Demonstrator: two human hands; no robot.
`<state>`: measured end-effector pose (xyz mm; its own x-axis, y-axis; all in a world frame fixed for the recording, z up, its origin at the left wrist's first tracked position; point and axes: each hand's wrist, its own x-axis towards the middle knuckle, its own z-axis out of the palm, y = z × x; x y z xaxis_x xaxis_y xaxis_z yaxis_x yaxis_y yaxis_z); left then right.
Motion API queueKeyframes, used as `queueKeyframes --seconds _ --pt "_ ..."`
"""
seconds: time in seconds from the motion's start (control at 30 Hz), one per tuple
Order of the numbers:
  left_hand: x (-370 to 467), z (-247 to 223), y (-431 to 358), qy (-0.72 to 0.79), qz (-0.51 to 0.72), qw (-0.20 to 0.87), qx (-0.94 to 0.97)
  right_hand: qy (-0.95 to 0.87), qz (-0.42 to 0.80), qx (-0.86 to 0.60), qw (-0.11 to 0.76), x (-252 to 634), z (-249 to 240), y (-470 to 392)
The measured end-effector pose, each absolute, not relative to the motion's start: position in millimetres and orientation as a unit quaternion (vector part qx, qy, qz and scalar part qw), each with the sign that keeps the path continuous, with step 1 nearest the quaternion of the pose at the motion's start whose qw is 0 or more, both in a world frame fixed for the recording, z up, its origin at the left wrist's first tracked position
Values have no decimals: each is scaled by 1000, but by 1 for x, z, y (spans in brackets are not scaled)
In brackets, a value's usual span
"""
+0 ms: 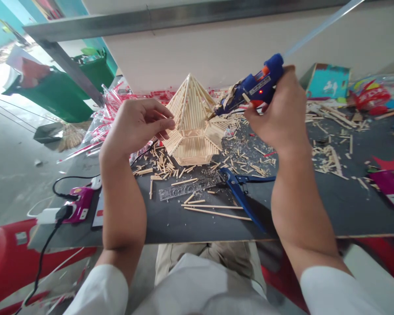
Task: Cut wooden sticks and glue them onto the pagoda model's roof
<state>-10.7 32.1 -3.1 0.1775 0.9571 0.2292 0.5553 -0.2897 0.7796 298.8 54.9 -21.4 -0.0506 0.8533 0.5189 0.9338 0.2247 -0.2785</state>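
Observation:
A pagoda-like model of thin wooden sticks [192, 105] stands on the dark table, with a pointed roof above a flared lower tier. My left hand [139, 127] is at the model's left side, its thumb and fingertips pinched together; what lies between them is too small to make out. In my right hand [279, 111] is a blue glue gun [254, 87] with a red light on. Its nozzle points down-left at the right side of the roof. A clear glue stick [321, 28] sticks out of the gun's back.
Cut stick pieces [162, 164], a clear ruler [180, 190] and a blue cutter [244, 197] lie before the model. Purple power strips [80, 203] sit at both sides. Red-and-clear plastic wrappers [113, 107] are piled back left. Green bins [52, 94] stand beyond.

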Motion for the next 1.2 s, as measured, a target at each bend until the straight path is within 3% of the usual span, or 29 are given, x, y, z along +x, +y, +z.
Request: queueKeyframes --seconds 0.4,1.2 --pt "-12 -5 35 514 364 292 720 -742 -43 -612 268 302 -36 71" --pt "-15 -9 37 524 364 293 712 -732 25 -646 213 289 -21 60"
